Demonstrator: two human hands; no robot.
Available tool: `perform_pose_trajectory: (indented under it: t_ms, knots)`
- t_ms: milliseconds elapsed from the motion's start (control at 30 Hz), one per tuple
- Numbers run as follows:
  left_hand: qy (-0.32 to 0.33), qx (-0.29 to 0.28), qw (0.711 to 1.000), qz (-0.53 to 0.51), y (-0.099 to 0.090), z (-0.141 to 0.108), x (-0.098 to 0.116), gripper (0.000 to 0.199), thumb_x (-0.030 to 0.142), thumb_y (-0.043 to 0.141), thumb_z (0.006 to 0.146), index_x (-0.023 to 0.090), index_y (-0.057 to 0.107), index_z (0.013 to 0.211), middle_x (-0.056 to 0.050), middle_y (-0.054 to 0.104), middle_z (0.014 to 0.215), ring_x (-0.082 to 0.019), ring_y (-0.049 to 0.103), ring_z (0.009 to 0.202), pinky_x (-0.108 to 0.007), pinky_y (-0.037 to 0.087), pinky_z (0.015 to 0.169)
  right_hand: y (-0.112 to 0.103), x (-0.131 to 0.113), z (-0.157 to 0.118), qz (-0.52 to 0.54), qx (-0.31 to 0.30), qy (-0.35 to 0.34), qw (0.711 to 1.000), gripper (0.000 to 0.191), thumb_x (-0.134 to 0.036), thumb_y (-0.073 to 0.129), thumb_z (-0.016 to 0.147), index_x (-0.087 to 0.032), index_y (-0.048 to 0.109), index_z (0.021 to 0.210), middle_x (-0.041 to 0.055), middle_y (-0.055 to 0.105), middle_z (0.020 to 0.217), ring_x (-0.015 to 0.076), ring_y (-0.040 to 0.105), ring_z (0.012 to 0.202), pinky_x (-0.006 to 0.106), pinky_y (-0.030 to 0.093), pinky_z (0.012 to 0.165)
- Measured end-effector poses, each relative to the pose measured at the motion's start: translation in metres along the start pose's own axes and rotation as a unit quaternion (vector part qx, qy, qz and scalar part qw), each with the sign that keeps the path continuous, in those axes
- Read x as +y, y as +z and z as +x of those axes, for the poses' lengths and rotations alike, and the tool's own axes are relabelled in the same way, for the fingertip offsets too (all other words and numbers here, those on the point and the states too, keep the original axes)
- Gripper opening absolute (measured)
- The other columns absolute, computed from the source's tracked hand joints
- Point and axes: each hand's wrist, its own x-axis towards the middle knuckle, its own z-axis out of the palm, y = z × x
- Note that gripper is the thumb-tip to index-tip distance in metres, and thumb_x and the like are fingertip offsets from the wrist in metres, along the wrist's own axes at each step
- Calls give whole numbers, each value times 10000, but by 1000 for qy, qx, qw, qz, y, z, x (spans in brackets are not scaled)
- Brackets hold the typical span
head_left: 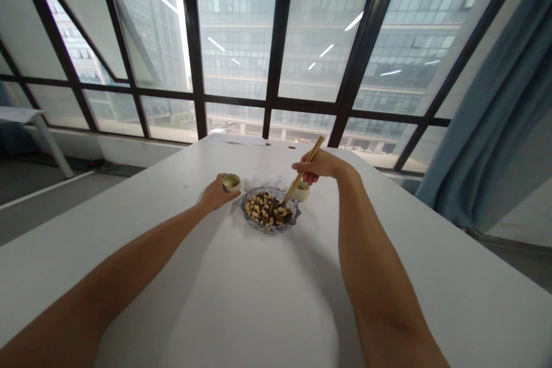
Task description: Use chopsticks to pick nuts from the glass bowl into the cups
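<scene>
A clear glass dish (271,229) with a scalloped rim stands on the white table. In it lies a mix of tan, nut-like pieces (261,209) and dark seeds (282,217). My right hand (314,165) grips a pair of wooden chopsticks (297,181), slanted down so their tips reach the mix at the dish's right side. At the dish's upper left, my left hand (217,191) is wrapped around a small pale cup (232,183), greenish inside. A second pale cup (302,191) sits right of the dish, partly behind the chopsticks.
Crumpled clear plastic (263,181) lies behind the dish. The white table (254,299) stretches toward large dark-framed windows (271,69). A blue curtain (487,109) hangs at the right, and another white table (21,114) stands at the far left.
</scene>
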Motion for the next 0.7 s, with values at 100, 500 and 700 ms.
perform_pose_trajectory:
  t_ms: [100, 500, 700]
  knots:
    - [-6, 1, 1000, 5, 0, -1, 1, 794, 549, 790, 725, 192, 449, 1347, -131, 712, 1167, -310, 698, 1060, -389, 543, 873, -1, 0, -1, -3, -1, -6, 1000, 392, -381, 827, 827, -147, 623, 588, 72, 698, 534, 144, 666, 445, 211, 570, 451]
    - [148, 95, 983, 49, 1, -3, 4, 771, 322, 864, 663, 216, 472, 1318, -131, 618, 1349, -328, 599, 1232, -442, 479, 1044, -8, -5, -10, -17, 28, -46, 998, 351, -348, 797, 858, -143, 641, 620, 66, 701, 546, 140, 659, 431, 198, 525, 400]
    - [140, 84, 983, 82, 0, -4, 6, 759, 365, 857, 680, 206, 484, 1321, -138, 623, 1343, -339, 598, 1223, -448, 466, 1039, -7, -9, -12, -19, 26, -36, 999, 341, -319, 785, 873, -137, 649, 620, 69, 696, 540, 141, 660, 431, 195, 522, 398]
